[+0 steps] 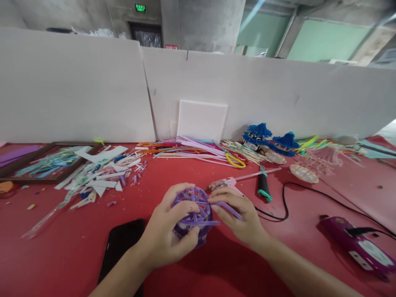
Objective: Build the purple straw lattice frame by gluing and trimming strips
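A round purple openwork piece (202, 214), built of thin crossing strips, is held above the red table. My left hand (173, 225) is closed around its left side, thumb below and fingers over the top. At its right edge, my right hand (236, 210) pinches a thin purple strip (229, 209) that juts out to the lower right. Another strip end sticks out lower down on the piece. Just behind my right hand lies a pink glue gun (230, 182), partly hidden by the fingers. The underside of the piece is mostly hidden.
A black phone (122, 243) lies by my left forearm. Paper scraps (105, 177) and a frame (58, 179) are at left. Colourful sticks (198, 150), a utility knife (263, 183) and small blue-roofed models (258, 132) stand behind. A cable runs to a magenta power strip (355, 243).
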Demonstrator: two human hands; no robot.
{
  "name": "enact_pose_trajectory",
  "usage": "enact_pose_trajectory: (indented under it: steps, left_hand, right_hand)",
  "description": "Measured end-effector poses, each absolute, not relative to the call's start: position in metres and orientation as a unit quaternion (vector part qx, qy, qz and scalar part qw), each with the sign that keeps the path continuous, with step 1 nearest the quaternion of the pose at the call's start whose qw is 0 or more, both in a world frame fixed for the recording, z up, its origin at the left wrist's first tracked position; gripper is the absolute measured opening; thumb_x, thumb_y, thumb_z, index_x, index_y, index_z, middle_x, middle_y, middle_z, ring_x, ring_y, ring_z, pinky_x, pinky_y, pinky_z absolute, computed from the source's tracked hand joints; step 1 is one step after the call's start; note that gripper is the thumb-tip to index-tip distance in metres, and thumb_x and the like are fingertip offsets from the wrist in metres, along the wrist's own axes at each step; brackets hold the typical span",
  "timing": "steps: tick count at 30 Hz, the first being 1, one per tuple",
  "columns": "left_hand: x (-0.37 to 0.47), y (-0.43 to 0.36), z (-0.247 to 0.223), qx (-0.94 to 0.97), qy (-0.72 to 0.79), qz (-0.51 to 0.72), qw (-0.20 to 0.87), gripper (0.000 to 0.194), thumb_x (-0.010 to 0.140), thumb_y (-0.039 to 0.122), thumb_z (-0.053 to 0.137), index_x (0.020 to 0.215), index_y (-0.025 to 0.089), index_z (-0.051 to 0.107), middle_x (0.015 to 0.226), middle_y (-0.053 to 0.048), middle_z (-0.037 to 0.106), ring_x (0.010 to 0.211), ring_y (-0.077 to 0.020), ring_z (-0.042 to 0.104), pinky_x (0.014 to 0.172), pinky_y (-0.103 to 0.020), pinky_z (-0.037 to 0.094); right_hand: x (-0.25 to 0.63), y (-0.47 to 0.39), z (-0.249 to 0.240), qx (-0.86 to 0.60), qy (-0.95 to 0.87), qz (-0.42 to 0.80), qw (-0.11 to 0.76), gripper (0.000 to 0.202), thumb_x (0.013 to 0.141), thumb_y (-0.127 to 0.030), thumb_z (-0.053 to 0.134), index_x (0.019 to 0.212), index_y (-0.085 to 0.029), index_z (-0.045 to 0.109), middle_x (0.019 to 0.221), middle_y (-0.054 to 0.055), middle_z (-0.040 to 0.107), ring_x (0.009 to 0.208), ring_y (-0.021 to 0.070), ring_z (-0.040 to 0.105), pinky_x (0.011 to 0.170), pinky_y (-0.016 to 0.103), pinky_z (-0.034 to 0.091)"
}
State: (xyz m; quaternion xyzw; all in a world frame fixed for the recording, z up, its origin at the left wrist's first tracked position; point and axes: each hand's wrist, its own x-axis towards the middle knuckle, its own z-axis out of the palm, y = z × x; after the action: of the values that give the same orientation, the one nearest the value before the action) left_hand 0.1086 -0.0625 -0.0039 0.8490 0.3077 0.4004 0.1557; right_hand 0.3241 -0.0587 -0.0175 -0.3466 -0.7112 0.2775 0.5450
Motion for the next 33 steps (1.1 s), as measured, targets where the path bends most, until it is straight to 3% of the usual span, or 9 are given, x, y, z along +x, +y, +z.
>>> enact_pose_trajectory:
  steps: [4, 10, 16, 21, 24, 26, 29, 33]
  left_hand:
    - [0.110, -0.063, -0.003, 0.848, 0.302, 0.408, 0.155, 0.030, 0.078, 0.012, 0.054, 0.105, 0.025, 0.053, 0.134, -0.009, 0.043, 0.124, -0.0236, 0.050, 0.103, -0.039, 0.046]
    - [0.109, -0.063, -0.001, 0.856, 0.306, 0.392, 0.141, 0.031, 0.078, 0.011, 0.055, 0.105, 0.025, 0.052, 0.134, -0.010, 0.042, 0.124, -0.0244, 0.050, 0.101, -0.040, 0.048]
    - [0.105, -0.064, 0.002, 0.881, 0.281, 0.354, 0.141, 0.034, 0.080, 0.022, 0.056, 0.114, 0.024, 0.051, 0.140, -0.014, 0.041, 0.133, -0.0334, 0.042, 0.107, -0.055, 0.039]
    - [0.104, -0.062, 0.008, 0.882, 0.282, 0.359, 0.116, 0.021, 0.086, 0.018, 0.054, 0.107, 0.023, 0.055, 0.137, -0.012, 0.045, 0.129, -0.0288, 0.046, 0.106, -0.047, 0.042]
    - [0.104, -0.061, 0.010, 0.881, 0.283, 0.367, 0.091, 0.017, 0.086, 0.015, 0.056, 0.101, 0.023, 0.059, 0.136, -0.011, 0.047, 0.127, -0.0268, 0.050, 0.105, -0.043, 0.045]
    - [0.103, -0.061, 0.011, 0.885, 0.276, 0.367, 0.077, 0.017, 0.086, 0.014, 0.056, 0.100, 0.023, 0.061, 0.134, -0.010, 0.049, 0.125, -0.0256, 0.051, 0.103, -0.040, 0.047]
    - [0.102, -0.059, 0.013, 0.892, 0.268, 0.362, 0.049, 0.019, 0.086, 0.011, 0.054, 0.099, 0.022, 0.062, 0.132, -0.011, 0.051, 0.123, -0.0247, 0.052, 0.102, -0.039, 0.048]
    - [0.102, -0.060, 0.017, 0.898, 0.263, 0.351, 0.030, 0.021, 0.086, 0.011, 0.054, 0.101, 0.023, 0.062, 0.131, -0.010, 0.051, 0.123, -0.0249, 0.052, 0.109, -0.046, 0.041]
  right_hand:
    - [0.319, -0.057, -0.024, -0.339, -0.604, 0.459, 0.556, 0.004, 0.082, -0.026, 0.074, 0.083, -0.026, 0.077, 0.089, 0.004, 0.071, 0.089, 0.0201, 0.064, 0.086, 0.034, 0.052]
    - [0.308, -0.055, -0.031, -0.334, -0.512, 0.551, 0.568, 0.023, 0.079, -0.044, 0.075, 0.074, -0.023, 0.071, 0.079, 0.001, 0.062, 0.078, 0.0164, 0.057, 0.075, 0.032, 0.051]
    - [0.311, -0.059, -0.027, -0.346, -0.491, 0.559, 0.571, 0.018, 0.077, -0.038, 0.078, 0.075, -0.022, 0.070, 0.083, 0.001, 0.062, 0.081, 0.0155, 0.055, 0.077, 0.029, 0.048]
    - [0.318, -0.063, -0.026, -0.362, -0.526, 0.535, 0.554, 0.009, 0.079, -0.029, 0.076, 0.080, -0.022, 0.069, 0.088, 0.002, 0.063, 0.085, 0.0168, 0.058, 0.078, 0.030, 0.048]
    - [0.325, -0.071, -0.020, -0.346, -0.615, 0.419, 0.571, 0.022, 0.082, -0.022, 0.068, 0.104, -0.026, 0.064, 0.109, 0.005, 0.060, 0.103, 0.0219, 0.059, 0.088, 0.037, 0.050]
    - [0.328, -0.078, -0.013, -0.318, -0.727, 0.230, 0.563, 0.036, 0.081, -0.019, 0.065, 0.115, -0.026, 0.057, 0.123, 0.008, 0.053, 0.116, 0.0266, 0.053, 0.099, 0.046, 0.045]
    - [0.326, -0.086, -0.006, -0.297, -0.816, -0.017, 0.496, 0.029, 0.078, -0.020, 0.069, 0.106, -0.020, 0.060, 0.119, 0.009, 0.052, 0.116, 0.0279, 0.047, 0.108, 0.048, 0.036]
    - [0.318, -0.088, -0.006, -0.311, -0.826, -0.077, 0.464, 0.009, 0.088, -0.014, 0.062, 0.094, -0.020, 0.065, 0.109, 0.007, 0.057, 0.112, 0.0240, 0.047, 0.103, 0.038, 0.040]
